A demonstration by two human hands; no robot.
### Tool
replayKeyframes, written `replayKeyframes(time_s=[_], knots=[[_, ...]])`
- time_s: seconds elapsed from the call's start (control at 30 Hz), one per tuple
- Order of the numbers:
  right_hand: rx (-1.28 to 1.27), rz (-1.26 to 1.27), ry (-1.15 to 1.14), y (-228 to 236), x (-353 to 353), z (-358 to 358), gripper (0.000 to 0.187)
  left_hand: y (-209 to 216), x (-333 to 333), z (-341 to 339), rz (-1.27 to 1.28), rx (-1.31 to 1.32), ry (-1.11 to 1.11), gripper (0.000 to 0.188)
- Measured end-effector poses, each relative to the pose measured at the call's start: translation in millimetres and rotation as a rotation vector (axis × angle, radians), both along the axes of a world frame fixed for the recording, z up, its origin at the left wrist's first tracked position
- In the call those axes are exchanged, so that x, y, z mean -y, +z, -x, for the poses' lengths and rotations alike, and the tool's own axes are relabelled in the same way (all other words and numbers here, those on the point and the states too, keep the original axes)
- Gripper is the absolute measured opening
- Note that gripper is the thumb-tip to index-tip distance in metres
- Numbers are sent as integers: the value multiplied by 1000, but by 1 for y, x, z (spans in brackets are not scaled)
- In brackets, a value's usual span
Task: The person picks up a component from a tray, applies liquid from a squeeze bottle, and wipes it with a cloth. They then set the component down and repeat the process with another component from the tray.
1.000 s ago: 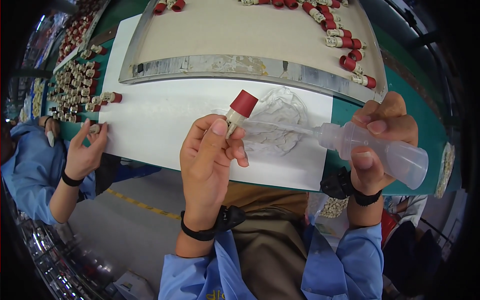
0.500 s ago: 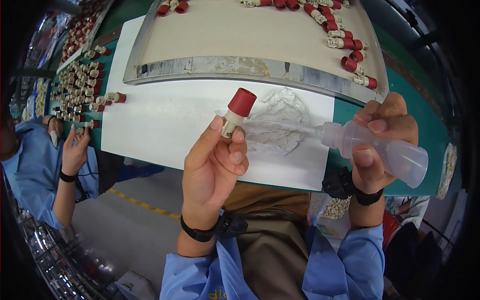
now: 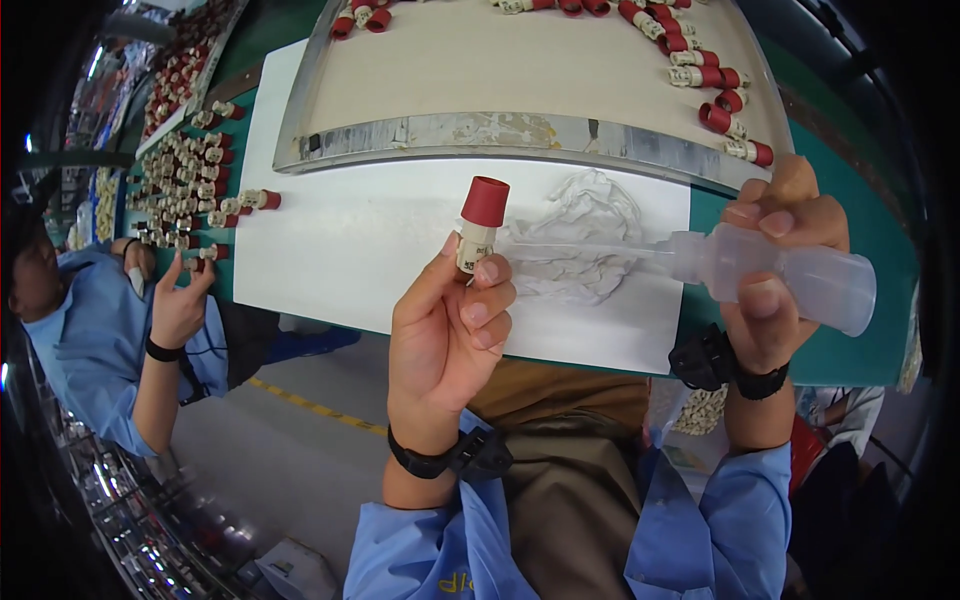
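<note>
A small part with a red flared cap and a cream lower body (image 3: 485,203) is pinched near its base in my left hand (image 3: 450,325), red end up. My right hand (image 3: 785,260) grips a translucent plastic squeeze bottle (image 3: 825,285) lying nearly level. Its long thin nozzle (image 3: 590,248) points left, and the tip comes up close to the cream body; whether it touches I cannot tell. Beneath the nozzle, a crumpled white cloth or tissue (image 3: 590,215) rests on a white sheet (image 3: 330,240) that covers part of the green table (image 3: 860,350).
Beyond the sheet stands a metal-rimmed tray (image 3: 440,135) with several red-and-cream parts along its far and right sides. Many more parts (image 3: 190,185) stand at the left, where a co-worker's hand (image 3: 180,305) touches some. Small pale pieces (image 3: 698,410) lie below the table edge.
The part in my left hand has turned more upright. The whole view has shifted, so the table, tray and both hands appear a little farther right.
</note>
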State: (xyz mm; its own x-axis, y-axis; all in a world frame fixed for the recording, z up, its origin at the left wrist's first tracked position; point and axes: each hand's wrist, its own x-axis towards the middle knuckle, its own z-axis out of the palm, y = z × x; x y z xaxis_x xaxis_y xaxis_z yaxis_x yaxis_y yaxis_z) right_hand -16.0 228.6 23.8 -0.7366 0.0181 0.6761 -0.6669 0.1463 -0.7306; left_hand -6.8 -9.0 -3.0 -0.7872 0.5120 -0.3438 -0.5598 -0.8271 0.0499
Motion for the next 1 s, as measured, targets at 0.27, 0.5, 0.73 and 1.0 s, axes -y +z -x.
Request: replayKeyframes(time_s=[0.27, 0.5, 0.73, 1.0], knots=[[8, -3, 59, 2, 1, 2, 37, -2, -1, -2, -144, 67, -6, 30], [-12, -92, 7, -3, -4, -1, 37, -1, -2, -2, -197, 100, -6, 29], [32, 41, 50, -2, 3, 2, 37, 1, -4, -3, -209, 98, -24, 30], [-65, -59, 109, -7, 0, 8, 38, 1, -5, -5, -240, 77, 1, 27]])
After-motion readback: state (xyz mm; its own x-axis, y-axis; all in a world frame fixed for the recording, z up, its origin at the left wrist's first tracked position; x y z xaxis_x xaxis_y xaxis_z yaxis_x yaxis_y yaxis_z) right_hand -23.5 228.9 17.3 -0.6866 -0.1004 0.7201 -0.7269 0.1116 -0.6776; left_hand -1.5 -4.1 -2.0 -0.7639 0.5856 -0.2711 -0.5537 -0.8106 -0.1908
